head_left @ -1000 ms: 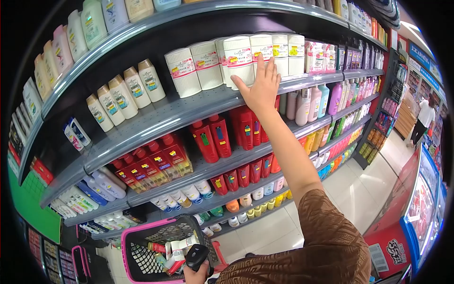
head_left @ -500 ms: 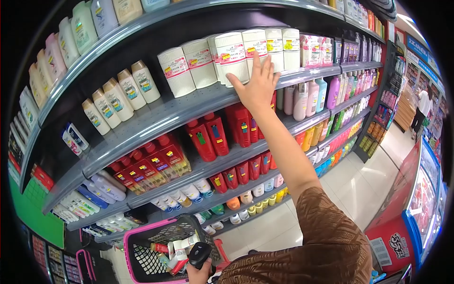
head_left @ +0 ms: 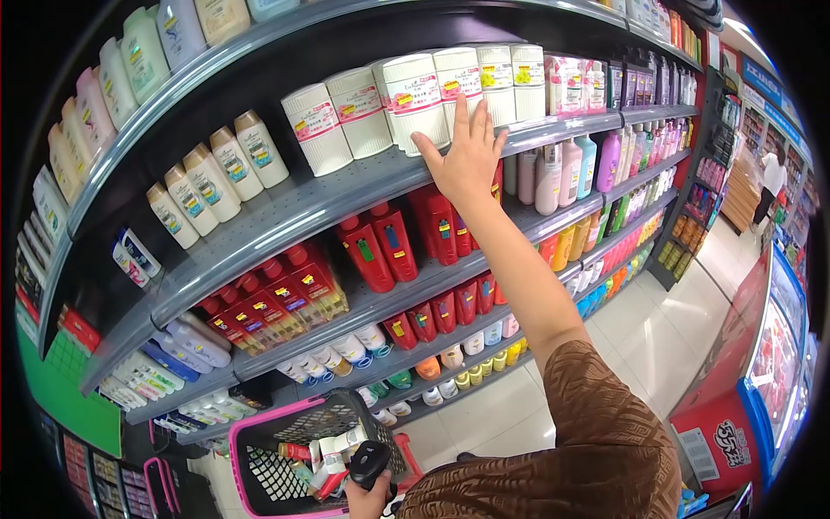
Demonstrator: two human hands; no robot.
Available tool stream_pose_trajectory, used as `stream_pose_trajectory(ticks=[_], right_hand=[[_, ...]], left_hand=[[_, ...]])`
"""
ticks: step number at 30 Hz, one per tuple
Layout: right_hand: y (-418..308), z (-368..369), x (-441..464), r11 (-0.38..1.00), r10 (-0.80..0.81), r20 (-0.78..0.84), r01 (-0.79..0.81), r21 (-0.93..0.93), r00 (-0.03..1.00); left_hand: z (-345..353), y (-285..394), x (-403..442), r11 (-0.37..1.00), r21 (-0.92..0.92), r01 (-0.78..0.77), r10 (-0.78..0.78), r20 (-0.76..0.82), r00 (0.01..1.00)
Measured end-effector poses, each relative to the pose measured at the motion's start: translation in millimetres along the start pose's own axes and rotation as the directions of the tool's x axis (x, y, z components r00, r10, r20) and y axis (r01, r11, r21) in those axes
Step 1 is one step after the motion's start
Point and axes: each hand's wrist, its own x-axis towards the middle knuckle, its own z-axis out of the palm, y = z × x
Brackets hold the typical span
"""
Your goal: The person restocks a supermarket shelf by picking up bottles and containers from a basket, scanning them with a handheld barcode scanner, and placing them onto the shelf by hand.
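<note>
My right hand (head_left: 465, 157) reaches up to the shelf, fingers stretched and apart, thumb to the left. Its fingertips overlap the front of a white canister-like pack (head_left: 456, 76) with a pink label; whether they touch it I cannot tell. To the left stands a similar white pack (head_left: 415, 99), and to the right are white packs with yellow-green labels (head_left: 529, 82). Low in view, my left hand (head_left: 370, 497) is closed round a black handheld device (head_left: 370, 461) that looks like a barcode scanner, in front of a pink-rimmed black basket (head_left: 238, 463).
Several cream bottles (head_left: 207, 183) stand left on the same shelf (head_left: 259, 225). Red bottles (head_left: 396, 246) fill the shelf below. Small packs (head_left: 328, 458) lie inside the basket. A display freezer (head_left: 761, 389) stands right, and another person (head_left: 771, 186) is farther down the aisle.
My right hand has shifted slightly left and its fingers have drawn a little closer together. The left hand keeps its hold on the black device. The packs stay in place.
</note>
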Motion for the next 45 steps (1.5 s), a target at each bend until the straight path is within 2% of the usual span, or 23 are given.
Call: stream_pose_trajectory(ticks=[3,9,12,15,17,19,20,21,24,26,27,29,30,32,33,35,36,37,38,40,42,43,45], right_hand=[[-1,0,0,1.0,-0.001,-0.001,0.001,0.001,1.0],[-1,0,-4,1.0,-0.005,0.032,0.005,-0.001,0.999],[-3,-7,-25,0.994,-0.09,-0.04,0.092,0.051,0.995],[-32,-35,-98,0.93,-0.187,-0.077,0.202,0.306,0.979],[-57,-65,-189,0.857,-0.282,0.114,0.197,0.477,0.953],[-68,-93,-305,0.769,-0.436,0.465,0.051,0.637,0.771],[-80,-117,-354,0.751,-0.436,0.719,-0.221,0.622,0.541],[-84,-130,-413,0.709,-0.505,0.753,-0.295,0.64,0.421],[-158,-177,-453,0.598,-0.584,0.74,-0.441,0.67,0.333],[-191,-184,-451,0.566,-0.685,0.716,-0.522,0.638,0.132],[-207,-180,-454,0.574,-0.686,0.72,-0.526,0.627,0.109],[-232,-170,-461,0.667,-0.691,0.715,-0.468,0.579,-0.101],[-239,-167,-470,0.679,-0.686,0.717,-0.461,0.571,-0.122],[-246,-160,-502,0.694,-0.704,0.705,-0.292,0.659,-0.083],[-248,-162,-518,0.704,-0.696,0.712,-0.286,0.65,-0.095],[-252,-163,-543,0.733,-0.675,0.738,-0.122,0.669,-0.015],[-256,-167,-548,0.767,-0.641,0.764,-0.03,0.641,-0.075],[-258,-168,-551,0.777,-0.629,0.773,-0.026,0.63,-0.079],[-258,-168,-550,0.816,-0.576,0.817,-0.066,0.574,-0.013],[-254,-166,-553,0.844,-0.509,0.85,-0.112,0.524,0.134],[-259,-165,-550,0.838,-0.526,0.834,-0.068,0.542,0.168],[-261,-166,-550,0.821,-0.556,0.809,-0.027,0.57,0.19],[-264,-166,-550,0.839,-0.528,0.823,-0.021,0.544,0.209]], left_hand=[[7,-2,2,0.996,0.082,0.023,-0.014,-0.103,0.995],[3,-4,-2,0.997,0.076,-0.016,0.024,-0.109,0.994],[-8,-17,2,0.998,0.057,-0.035,0.039,-0.077,0.996],[-21,-15,-4,0.991,0.131,-0.033,0.041,-0.055,0.998],[-34,-35,-7,0.984,0.164,-0.07,0.082,-0.065,0.995],[-50,-40,-20,0.969,0.236,-0.066,0.091,-0.096,0.991],[-58,-35,-29,0.974,0.223,-0.046,0.07,-0.102,0.992],[-67,-31,-35,0.977,0.21,-0.037,0.06,-0.105,0.993],[-101,-51,-52,0.981,0.186,0.052,-0.031,-0.115,0.993],[-118,-49,-59,0.967,0.23,0.112,-0.086,-0.12,0.989],[-131,-56,-60,0.968,0.214,0.128,-0.104,-0.12,0.987],[-155,-74,-65,0.922,0.35,0.164,-0.139,-0.097,0.986],[-168,-80,-66,0.913,0.367,0.177,-0.149,-0.105,0.983],[-202,-97,-65,0.908,0.373,0.193,-0.152,-0.135,0.979],[-222,-108,-64,0.893,0.4,0.205,-0.149,-0.169,0.974],[-265,-146,-55,0.869,0.456,0.194,-0.016,-0.366,0.931],[-287,-152,-48,0.835,0.501,0.227,0.026,-0.449,0.893],[-310,-158,-39,0.796,0.544,0.265,0.074,-0.523,0.849],[-334,-160,-29,0.755,0.61,0.242,0.175,-0.543,0.822],[-378,-167,-6,0.708,0.677,0.201,0.283,-0.533,0.798],[-413,-181,17,0.49,0.856,0.168,0.509,-0.437,0.742],[-427,-186,24,0.489,0.86,0.145,0.506,-0.415,0.756],[-445,-189,38,0.337,0.94,0.051,0.513,-0.23,0.827]])
